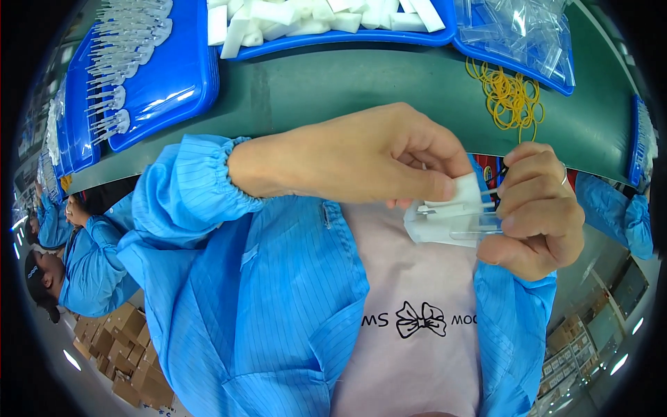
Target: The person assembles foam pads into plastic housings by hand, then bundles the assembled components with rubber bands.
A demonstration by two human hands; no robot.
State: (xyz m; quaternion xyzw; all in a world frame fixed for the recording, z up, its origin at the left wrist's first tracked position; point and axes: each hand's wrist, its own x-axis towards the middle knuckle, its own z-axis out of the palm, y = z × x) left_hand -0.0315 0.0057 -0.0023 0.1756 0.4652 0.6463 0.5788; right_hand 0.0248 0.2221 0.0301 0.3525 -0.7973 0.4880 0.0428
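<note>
In front of my chest, the thumb and fingers of my left hand (420, 163) pinch a small white foam piece (467, 189). It lies against a clear-and-white plastic part (445, 226) with a flat, rounded body and thin prongs. My right hand (538, 215) grips the pronged end of that part between thumb and curled fingers. The two hands are close together, with the part spanning the gap between them. The left fingers hide some of the foam piece and the part's upper edge.
Along the green table (333, 83) stand a blue tray (198, 76) of pronged clear parts, a middle tray of white foam pieces (278, 12) and a tray of clear plastic strips (517, 35). Yellow rubber bands (511, 97) lie at the right. Co-workers (97, 264) sit at the left.
</note>
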